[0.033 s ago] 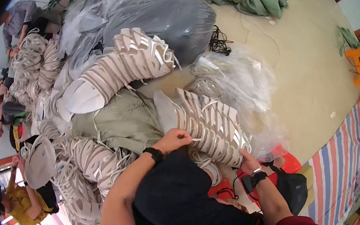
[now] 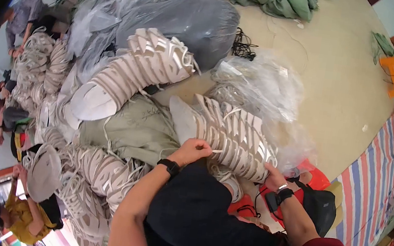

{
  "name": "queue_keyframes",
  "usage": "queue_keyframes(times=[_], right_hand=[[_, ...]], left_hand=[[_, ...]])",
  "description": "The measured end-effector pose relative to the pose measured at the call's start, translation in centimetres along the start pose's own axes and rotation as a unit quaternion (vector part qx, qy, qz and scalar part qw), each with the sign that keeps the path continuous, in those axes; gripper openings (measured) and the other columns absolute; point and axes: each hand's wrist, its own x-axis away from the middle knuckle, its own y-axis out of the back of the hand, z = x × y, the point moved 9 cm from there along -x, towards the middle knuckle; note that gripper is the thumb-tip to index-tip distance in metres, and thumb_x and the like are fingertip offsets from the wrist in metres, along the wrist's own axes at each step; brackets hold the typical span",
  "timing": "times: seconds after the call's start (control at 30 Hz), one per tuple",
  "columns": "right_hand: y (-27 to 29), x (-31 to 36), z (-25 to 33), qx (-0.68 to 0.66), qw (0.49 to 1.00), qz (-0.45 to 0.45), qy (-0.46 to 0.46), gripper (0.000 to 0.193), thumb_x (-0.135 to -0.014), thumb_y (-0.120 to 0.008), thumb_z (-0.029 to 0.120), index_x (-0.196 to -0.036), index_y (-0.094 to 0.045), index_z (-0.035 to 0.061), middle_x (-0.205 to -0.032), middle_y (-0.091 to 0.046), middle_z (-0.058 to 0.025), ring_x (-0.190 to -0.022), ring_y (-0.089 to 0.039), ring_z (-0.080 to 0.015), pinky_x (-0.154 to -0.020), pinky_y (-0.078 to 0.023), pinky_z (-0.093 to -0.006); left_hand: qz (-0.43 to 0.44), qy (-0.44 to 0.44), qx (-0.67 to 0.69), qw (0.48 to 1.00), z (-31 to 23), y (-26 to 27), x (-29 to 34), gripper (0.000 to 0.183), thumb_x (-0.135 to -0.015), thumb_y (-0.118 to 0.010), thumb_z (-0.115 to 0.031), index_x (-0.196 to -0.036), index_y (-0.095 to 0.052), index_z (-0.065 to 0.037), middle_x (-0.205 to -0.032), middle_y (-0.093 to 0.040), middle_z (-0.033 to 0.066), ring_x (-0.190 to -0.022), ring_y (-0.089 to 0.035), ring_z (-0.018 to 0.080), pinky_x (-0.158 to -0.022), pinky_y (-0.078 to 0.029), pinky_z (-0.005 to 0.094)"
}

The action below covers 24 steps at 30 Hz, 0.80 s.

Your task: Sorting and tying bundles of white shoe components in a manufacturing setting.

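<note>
In front of me lies a row of nested beige-and-white shoe uppers [image 2: 236,133], their white laces tied round them. My left hand [image 2: 193,152] is closed at the near left side of this row, with thumb and fingertips pinched on the end of a white shoelace [image 2: 217,151]. My right hand [image 2: 275,178] holds the right end of the row, its fingers partly hidden behind the uppers. A second curved row of uppers [image 2: 136,74] lies further off to the left. Between the two rows is a grey-green cloth sack [image 2: 138,130].
More bundled uppers [image 2: 102,172] are heaped at the left. Grey plastic sacks [image 2: 185,26] and clear plastic wrap [image 2: 258,84] lie beyond. A black bag [image 2: 316,205] and a striped sheet [image 2: 370,182] are at the right. Co-workers [image 2: 25,214] sit along the left side.
</note>
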Motion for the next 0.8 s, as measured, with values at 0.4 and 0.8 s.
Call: queue_keyframes(times=[0.4,0.8], right_hand=[[-10.7,6.8,12.7,-0.006,0.974,0.094,0.205,0.052,-0.091,-0.054,0.030,-0.133,-0.041,0.0021,-0.134,-0.048,-0.0100,-0.124,-0.045,-0.0254,-0.106,-0.033,-0.0429],[-30.7,19.5,13.0,0.146,0.886,0.339,0.282,0.055,-0.093,-0.051,0.031,-0.137,-0.035,0.0025,-0.133,-0.049,-0.0114,-0.122,-0.048,-0.0268,-0.104,-0.036,-0.0449]], left_hand=[[-0.094,-0.287,-0.196,0.933,-22.6,4.7,12.7,0.013,-0.082,-0.066,-0.018,-0.084,-0.066,-0.006,-0.079,-0.064,0.0011,-0.074,-0.055,0.0109,-0.071,-0.043,0.0257],[-0.273,-0.274,-0.271,0.882,-27.9,1.7,46.4,0.009,-0.080,-0.070,-0.014,-0.081,-0.066,-0.006,-0.077,-0.065,0.0022,-0.072,-0.059,0.0122,-0.069,-0.044,0.0261]])
